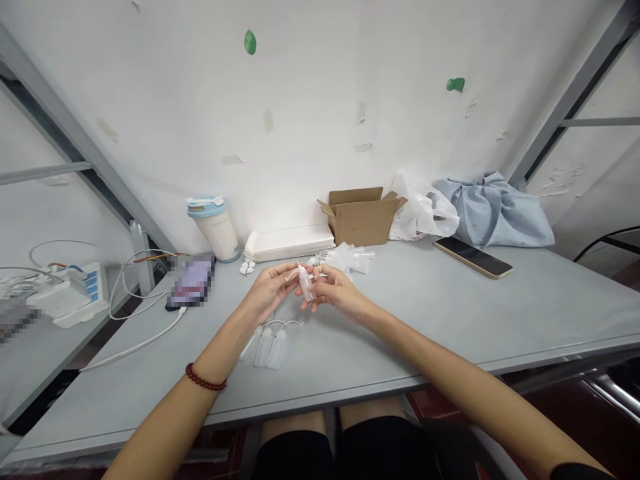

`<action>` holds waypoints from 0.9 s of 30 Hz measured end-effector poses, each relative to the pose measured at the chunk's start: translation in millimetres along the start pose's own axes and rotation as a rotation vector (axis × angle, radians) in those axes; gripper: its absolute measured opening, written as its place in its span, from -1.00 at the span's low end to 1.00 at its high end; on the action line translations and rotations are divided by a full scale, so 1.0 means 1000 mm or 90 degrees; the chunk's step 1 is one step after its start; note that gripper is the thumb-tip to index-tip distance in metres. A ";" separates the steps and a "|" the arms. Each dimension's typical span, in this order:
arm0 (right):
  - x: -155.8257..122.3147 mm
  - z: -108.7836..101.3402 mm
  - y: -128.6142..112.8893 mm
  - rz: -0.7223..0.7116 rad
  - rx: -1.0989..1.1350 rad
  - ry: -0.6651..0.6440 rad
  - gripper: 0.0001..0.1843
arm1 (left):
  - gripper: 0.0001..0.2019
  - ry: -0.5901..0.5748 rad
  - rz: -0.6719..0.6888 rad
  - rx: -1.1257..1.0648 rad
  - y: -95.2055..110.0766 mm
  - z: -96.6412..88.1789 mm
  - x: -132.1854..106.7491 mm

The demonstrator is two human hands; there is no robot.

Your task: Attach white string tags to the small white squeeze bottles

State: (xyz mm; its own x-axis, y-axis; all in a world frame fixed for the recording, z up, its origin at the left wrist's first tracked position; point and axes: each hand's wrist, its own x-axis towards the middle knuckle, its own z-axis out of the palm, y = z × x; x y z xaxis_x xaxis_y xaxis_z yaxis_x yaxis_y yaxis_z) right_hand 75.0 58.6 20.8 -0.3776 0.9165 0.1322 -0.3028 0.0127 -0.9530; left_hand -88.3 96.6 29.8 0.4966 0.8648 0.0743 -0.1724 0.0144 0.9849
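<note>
A small clear squeeze bottle (pixel 306 287) with a thin nozzle is held tilted between both hands above the table. My right hand (pixel 343 293) is closed around its body from the right. The fingers of my left hand (pixel 270 290) are closed at its nozzle end; whether they pinch a separate part there cannot be made out. Below my left hand, several similar bottles (pixel 270 348) with thin curved tubes lie side by side. More clear bottles (pixel 357 258) lie in a loose heap just beyond my right hand. Small white pieces (pixel 247 267) rest to the left.
Along the wall stand a cream and blue cup (pixel 220 233), a white stack (pixel 290 241), an open cardboard box (pixel 363 223), a plastic bag (pixel 420 210) and blue cloth (pixel 495 210). A phone (pixel 473 257) lies right; a cabled phone (pixel 193 281) and power strip (pixel 90 293) sit left.
</note>
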 end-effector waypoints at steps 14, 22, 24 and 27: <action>0.004 -0.004 0.011 -0.050 -0.142 0.058 -0.70 | -0.71 -0.026 0.009 0.109 0.000 -0.012 -0.001; 0.004 -0.005 0.010 -0.046 -0.160 0.056 -0.68 | -0.63 -0.011 0.034 0.185 0.003 -0.017 -0.001; 0.004 -0.006 0.011 -0.051 -0.168 0.059 -0.67 | -0.64 -0.020 0.037 0.196 0.003 -0.016 -0.001; 0.004 -0.007 0.014 -0.068 -0.210 0.066 -0.68 | -0.62 -0.024 0.023 0.197 0.003 -0.015 -0.001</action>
State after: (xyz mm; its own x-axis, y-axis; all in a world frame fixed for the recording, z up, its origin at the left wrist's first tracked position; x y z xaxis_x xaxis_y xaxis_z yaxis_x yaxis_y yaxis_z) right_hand 75.7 65.7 6.1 -0.2632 0.9383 0.2242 -0.0312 0.2240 -0.9741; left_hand -102.1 103.6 30.5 0.5269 0.8427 0.1103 0.0739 -0.1748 0.9818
